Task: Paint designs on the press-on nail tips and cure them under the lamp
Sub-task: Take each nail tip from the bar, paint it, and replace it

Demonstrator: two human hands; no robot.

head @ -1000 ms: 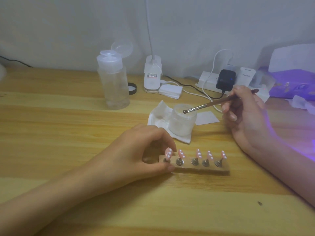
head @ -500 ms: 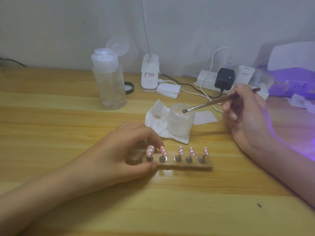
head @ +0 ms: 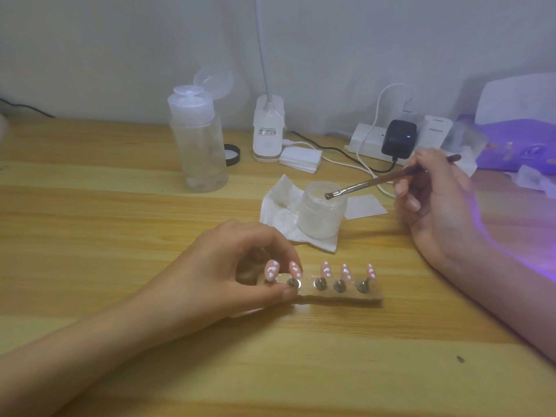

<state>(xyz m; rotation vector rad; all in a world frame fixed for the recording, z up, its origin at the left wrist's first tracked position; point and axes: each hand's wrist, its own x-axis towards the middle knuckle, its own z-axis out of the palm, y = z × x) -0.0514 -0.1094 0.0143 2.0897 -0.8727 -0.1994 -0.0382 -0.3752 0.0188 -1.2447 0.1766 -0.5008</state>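
Looks like we're mid-painting here, at the load/rinse beat: the right hand is gripping the brush pen-style, fingers curled round the thin brown handle. The flat bristle tip is hovering right at the mouth of the frosted jar; touching the contents or just above, can't tell. The left hand is pinching the left end of the holder, thumb in front, fingers behind, steadying it on the wooden surface. The two hands are working well apart. The nail tips, five of 'em, are standing in a row on small metal studs along that beige strip, approx. centre-front. They're glossy pink almond shapes w/ white blobs and a wet-looking sheen, so prob. uncured. The jar is sitting on a crumpled white tissue, soft and absorbent, handy for wiping. The lamp is glowing violet at far right, well away from the holder. Next move, I'd say: bring the bristles to a tip w/ a light, steady touch while the left hand is bracing the strip. Those tips are small, slick and perched on thin stems, so they'd likely wobble under pressure. A clear pump bottle is standing at the back, lid flipped open.
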